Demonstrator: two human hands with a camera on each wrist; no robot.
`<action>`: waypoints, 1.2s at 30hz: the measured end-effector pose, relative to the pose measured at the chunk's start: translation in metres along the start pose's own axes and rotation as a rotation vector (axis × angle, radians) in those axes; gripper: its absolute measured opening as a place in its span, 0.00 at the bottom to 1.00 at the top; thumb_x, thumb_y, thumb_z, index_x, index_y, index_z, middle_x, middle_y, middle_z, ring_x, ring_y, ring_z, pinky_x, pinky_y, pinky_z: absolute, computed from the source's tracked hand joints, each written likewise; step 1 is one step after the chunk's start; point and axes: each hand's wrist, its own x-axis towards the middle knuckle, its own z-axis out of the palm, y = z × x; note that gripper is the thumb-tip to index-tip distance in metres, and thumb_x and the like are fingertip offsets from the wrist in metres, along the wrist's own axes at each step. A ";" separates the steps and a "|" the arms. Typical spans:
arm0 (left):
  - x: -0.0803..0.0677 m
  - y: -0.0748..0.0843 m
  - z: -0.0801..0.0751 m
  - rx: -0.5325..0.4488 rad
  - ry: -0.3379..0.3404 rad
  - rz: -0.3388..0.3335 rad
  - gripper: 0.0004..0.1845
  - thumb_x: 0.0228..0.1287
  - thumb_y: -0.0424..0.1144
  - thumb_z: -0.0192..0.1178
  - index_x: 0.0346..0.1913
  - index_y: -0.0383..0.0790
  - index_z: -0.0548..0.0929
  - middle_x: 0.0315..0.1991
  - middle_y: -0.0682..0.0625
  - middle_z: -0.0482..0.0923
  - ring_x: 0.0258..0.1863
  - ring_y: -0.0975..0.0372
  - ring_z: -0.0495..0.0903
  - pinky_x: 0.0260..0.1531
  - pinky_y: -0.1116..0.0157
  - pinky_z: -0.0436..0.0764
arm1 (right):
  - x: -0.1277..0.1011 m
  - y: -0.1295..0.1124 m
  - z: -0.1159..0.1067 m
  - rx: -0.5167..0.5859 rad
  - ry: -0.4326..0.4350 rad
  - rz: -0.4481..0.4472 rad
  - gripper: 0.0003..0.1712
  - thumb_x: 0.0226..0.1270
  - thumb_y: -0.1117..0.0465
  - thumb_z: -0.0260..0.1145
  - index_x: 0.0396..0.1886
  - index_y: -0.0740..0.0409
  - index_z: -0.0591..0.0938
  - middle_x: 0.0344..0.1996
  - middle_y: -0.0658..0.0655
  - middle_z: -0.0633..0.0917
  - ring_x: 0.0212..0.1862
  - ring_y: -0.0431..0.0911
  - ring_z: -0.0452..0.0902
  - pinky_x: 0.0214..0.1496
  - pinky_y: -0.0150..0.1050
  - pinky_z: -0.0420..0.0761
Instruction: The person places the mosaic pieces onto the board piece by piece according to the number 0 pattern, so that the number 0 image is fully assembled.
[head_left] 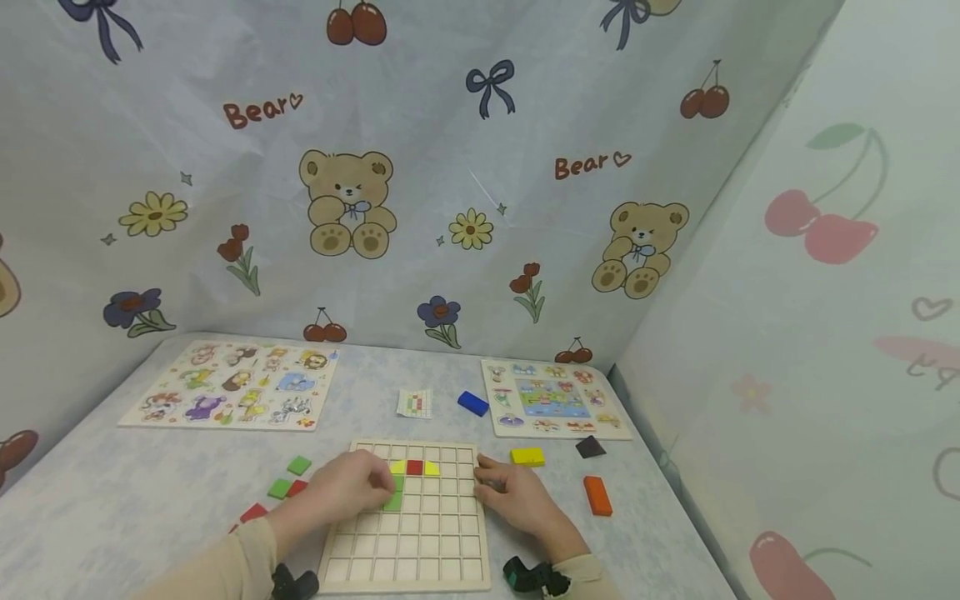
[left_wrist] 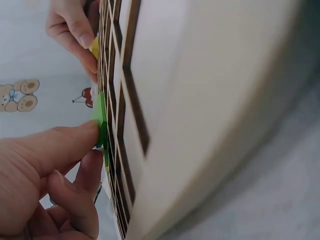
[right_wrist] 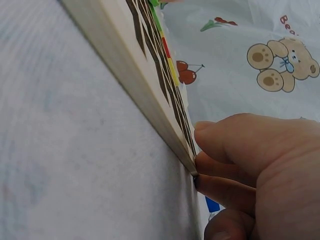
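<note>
A wooden grid board (head_left: pixel 420 542) lies at the table's front centre. Its second row holds a yellow piece (head_left: pixel 397 467), a red piece (head_left: pixel 415 467) and another yellow piece (head_left: pixel 432 468). Below them sits a green piece (head_left: pixel 395 498). My left hand (head_left: pixel 375 487) pinches this green piece (left_wrist: pixel 101 122) with thumb and curled fingers against the grid. My right hand (head_left: pixel 489 481) grips the board's right edge (right_wrist: pixel 170 125), one finger lying over the top and the others curled against the side.
Loose green pieces (head_left: pixel 299 465) and red pieces (head_left: pixel 253 512) lie left of the board. Right of it are yellow (head_left: pixel 527 457), dark brown (head_left: pixel 590 447) and orange (head_left: pixel 597 495) pieces. Behind it are a blue piece (head_left: pixel 472 403), a pattern card (head_left: pixel 415 403) and two picture puzzles (head_left: pixel 232 396).
</note>
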 end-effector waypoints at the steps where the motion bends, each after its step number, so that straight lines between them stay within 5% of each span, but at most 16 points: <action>1: 0.000 0.000 0.000 0.000 0.000 -0.002 0.06 0.57 0.40 0.74 0.30 0.57 0.88 0.31 0.64 0.83 0.33 0.65 0.78 0.37 0.59 0.78 | 0.000 0.000 0.000 0.001 0.001 0.003 0.25 0.73 0.49 0.67 0.63 0.55 0.83 0.71 0.53 0.77 0.72 0.55 0.72 0.71 0.59 0.71; 9: -0.004 -0.005 -0.005 -0.024 0.028 -0.035 0.04 0.58 0.43 0.74 0.32 0.58 0.89 0.32 0.64 0.82 0.34 0.65 0.78 0.37 0.60 0.77 | 0.001 0.000 0.001 0.005 -0.005 0.004 0.25 0.74 0.48 0.66 0.64 0.54 0.83 0.71 0.53 0.76 0.72 0.56 0.72 0.71 0.60 0.71; 14: -0.013 -0.019 -0.030 -0.026 0.169 -0.127 0.07 0.62 0.47 0.73 0.42 0.56 0.88 0.36 0.61 0.82 0.37 0.65 0.78 0.36 0.60 0.76 | 0.001 -0.002 0.001 0.013 -0.015 0.009 0.25 0.73 0.48 0.66 0.64 0.54 0.83 0.71 0.53 0.76 0.73 0.56 0.72 0.71 0.60 0.70; 20: -0.029 -0.047 -0.070 0.104 0.333 -0.275 0.19 0.64 0.47 0.71 0.55 0.44 0.84 0.46 0.46 0.86 0.37 0.57 0.82 0.31 0.59 0.76 | -0.001 -0.004 -0.001 0.007 -0.005 0.013 0.25 0.73 0.48 0.67 0.64 0.55 0.83 0.71 0.54 0.76 0.72 0.56 0.72 0.71 0.61 0.70; 26: -0.034 -0.073 -0.076 0.080 0.256 -0.387 0.27 0.61 0.52 0.72 0.57 0.39 0.81 0.50 0.40 0.83 0.39 0.54 0.81 0.34 0.55 0.76 | 0.000 -0.003 -0.001 0.015 -0.004 -0.001 0.25 0.73 0.49 0.67 0.63 0.56 0.83 0.71 0.54 0.77 0.72 0.57 0.72 0.70 0.61 0.70; 36: -0.030 -0.085 -0.065 0.057 0.216 -0.374 0.22 0.58 0.49 0.75 0.48 0.39 0.84 0.41 0.48 0.84 0.35 0.58 0.79 0.36 0.56 0.76 | -0.001 -0.002 0.000 0.008 0.013 0.002 0.25 0.73 0.49 0.67 0.62 0.56 0.84 0.70 0.54 0.77 0.71 0.56 0.73 0.70 0.60 0.71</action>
